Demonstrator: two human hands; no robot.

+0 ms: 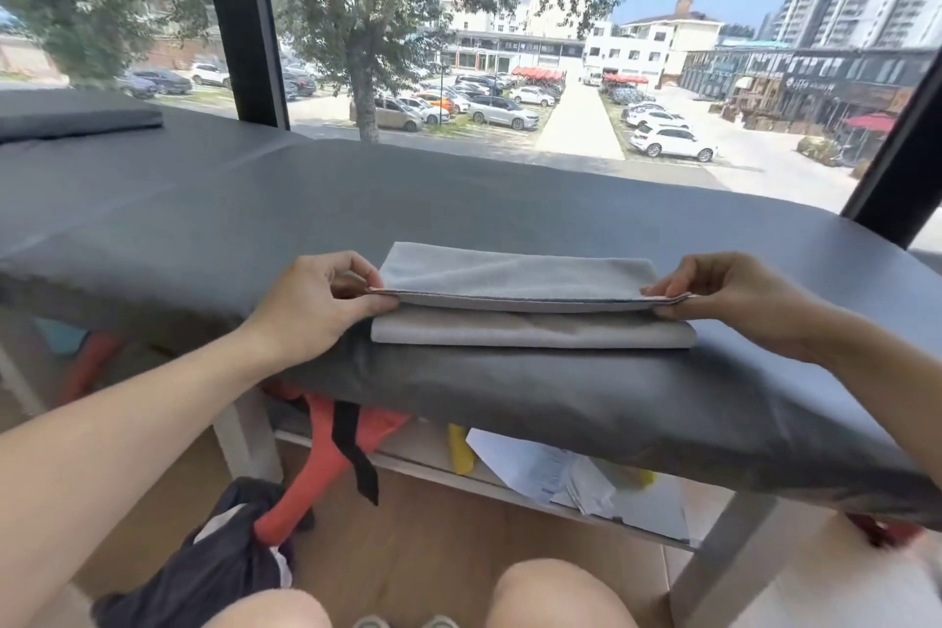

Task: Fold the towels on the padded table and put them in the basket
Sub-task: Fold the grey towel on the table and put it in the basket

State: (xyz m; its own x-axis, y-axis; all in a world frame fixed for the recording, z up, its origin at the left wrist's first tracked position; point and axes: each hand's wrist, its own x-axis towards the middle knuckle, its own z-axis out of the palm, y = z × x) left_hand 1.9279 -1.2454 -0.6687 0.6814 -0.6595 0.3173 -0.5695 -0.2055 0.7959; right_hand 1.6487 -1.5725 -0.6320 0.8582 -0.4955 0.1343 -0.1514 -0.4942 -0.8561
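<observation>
A light grey towel [515,276] lies on the dark grey padded table [204,219], near its front edge. Its near layers are lifted off the fold below [530,329], which rests flat on the pad. My left hand [326,301] pinches the towel's left corner between thumb and fingers. My right hand [724,293] pinches the right corner the same way. Both hands hold the raised edge level, a little above the lower fold. No basket is in view.
A dark folded pad [76,120] lies at the table's far left. Behind the table is a large window with dark frames [239,15]. Under the table a shelf holds papers [576,479], a yellow object and red-orange fabric [326,449]. My knees are below.
</observation>
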